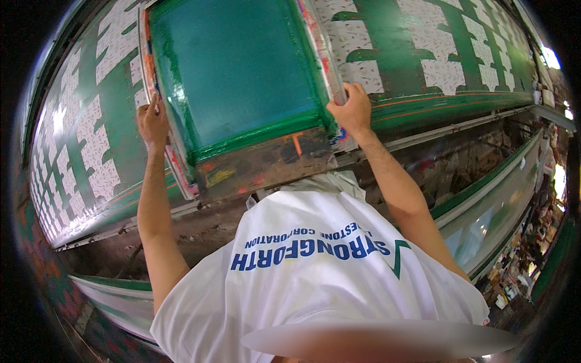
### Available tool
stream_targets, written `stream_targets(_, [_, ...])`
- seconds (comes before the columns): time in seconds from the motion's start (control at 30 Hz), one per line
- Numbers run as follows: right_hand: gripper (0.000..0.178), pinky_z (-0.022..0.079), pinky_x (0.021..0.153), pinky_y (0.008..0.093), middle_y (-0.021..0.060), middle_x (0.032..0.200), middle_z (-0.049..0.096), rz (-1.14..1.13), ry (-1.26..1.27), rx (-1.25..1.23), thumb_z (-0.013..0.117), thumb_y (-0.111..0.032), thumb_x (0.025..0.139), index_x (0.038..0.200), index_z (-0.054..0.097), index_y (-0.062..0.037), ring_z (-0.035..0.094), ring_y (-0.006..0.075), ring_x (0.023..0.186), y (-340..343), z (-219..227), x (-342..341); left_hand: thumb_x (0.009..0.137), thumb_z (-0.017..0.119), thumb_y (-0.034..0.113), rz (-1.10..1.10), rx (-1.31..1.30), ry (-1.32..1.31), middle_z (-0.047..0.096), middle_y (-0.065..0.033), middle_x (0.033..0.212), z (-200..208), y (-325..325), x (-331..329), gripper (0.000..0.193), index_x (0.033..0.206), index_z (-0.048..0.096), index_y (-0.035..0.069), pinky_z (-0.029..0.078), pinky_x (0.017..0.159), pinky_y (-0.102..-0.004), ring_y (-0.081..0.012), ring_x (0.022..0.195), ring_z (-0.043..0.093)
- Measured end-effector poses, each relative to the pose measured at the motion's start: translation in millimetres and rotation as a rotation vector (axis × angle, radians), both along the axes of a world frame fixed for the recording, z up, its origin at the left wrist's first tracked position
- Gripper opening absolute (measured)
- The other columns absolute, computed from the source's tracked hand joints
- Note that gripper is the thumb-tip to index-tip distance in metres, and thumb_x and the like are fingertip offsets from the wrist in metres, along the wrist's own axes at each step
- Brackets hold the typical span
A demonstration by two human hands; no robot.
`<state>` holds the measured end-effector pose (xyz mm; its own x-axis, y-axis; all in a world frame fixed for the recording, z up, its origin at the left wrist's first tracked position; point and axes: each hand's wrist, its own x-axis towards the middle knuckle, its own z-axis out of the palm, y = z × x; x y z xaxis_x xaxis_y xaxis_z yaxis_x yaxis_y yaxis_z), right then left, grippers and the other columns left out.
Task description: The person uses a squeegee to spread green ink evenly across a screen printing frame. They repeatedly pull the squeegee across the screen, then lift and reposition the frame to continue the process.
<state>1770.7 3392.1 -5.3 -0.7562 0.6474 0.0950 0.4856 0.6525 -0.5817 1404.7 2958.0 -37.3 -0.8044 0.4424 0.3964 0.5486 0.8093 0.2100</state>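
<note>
A screen-printing frame (236, 66) with a blue-green mesh lies in front of me over a long green printing table (393, 36). Paint in orange, red and white stains its side rails, and the near end is a dark board with yellow and orange smears. On the left rail, my left hand (152, 124) is closed with the fingers round the edge. My right hand (352, 110) grips the right rail near its lower end, thumb toward the mesh. White fabric pieces (439, 51) with a small print lie in rows on the table, on both sides of the frame.
A metal rail (423, 138) runs along the table's near edge, close to my body. Behind me on the right is another long table with a green edge (478, 187). Many small items form a cluttered heap (514, 266) beyond it.
</note>
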Motion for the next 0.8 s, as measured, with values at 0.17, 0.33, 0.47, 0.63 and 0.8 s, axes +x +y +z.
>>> stream_targets(0.17, [0.054,0.055,0.088,0.0489,0.0198,0.111,0.065,-0.04,-0.055,-0.004,0.08,-0.024,0.071,0.116,0.069,0.0035,0.067,0.0401,0.103,114.8,-15.2,59.1,0.094,0.078,0.026,-0.004,0.045,0.058,0.064,-0.0092,0.09,-12.2,119.3,64.8,0.035,0.129,0.078,0.021,0.054,0.078,-0.0417,-0.0267,0.088,0.064])
stream_targets(0.33, [0.052,0.055,0.087,0.0489,0.0191,0.11,0.065,-0.092,-0.044,-0.032,0.079,-0.022,0.073,0.118,0.07,0.0031,0.066,0.0401,0.101,184.5,-23.5,99.2,0.093,0.078,0.024,0.004,0.046,0.093,0.063,-0.0084,0.09,-14.4,196.3,109.0,0.035,0.128,0.079,0.02,0.054,0.078,-0.0417,-0.0271,0.089,0.064])
stream_targets(0.47, [0.051,0.055,0.086,0.0494,0.0188,0.109,0.064,-0.092,-0.072,-0.05,0.079,-0.022,0.074,0.12,0.07,0.0011,0.067,0.0394,0.1,211.5,-25.6,115.3,0.093,0.078,0.024,0.025,0.043,0.055,0.062,-0.0072,0.089,-11.8,224.3,128.7,0.036,0.128,0.079,0.021,0.054,0.078,-0.0423,-0.0263,0.088,0.063])
stream_targets(0.63, [0.052,0.056,0.085,0.049,0.0179,0.11,0.064,-0.067,-0.087,-0.053,0.08,-0.023,0.076,0.121,0.07,0.0,0.067,0.0383,0.1,223.8,-26.9,127.9,0.094,0.078,0.025,0.047,0.019,0.067,0.063,-0.0073,0.092,-9.3,234.0,142.8,0.035,0.128,0.079,0.022,0.055,0.077,-0.043,-0.0262,0.091,0.064])
stream_targets(0.8, [0.055,0.056,0.086,0.0486,0.0179,0.112,0.065,-0.056,-0.102,-0.09,0.08,-0.025,0.078,0.125,0.069,0.0006,0.068,0.0382,0.101,225.1,-31.2,138.8,0.095,0.076,0.026,0.078,-0.04,0.05,0.064,-0.0086,0.095,-10.5,241.5,147.0,0.033,0.128,0.079,0.022,0.055,0.078,-0.0434,-0.0278,0.094,0.065])
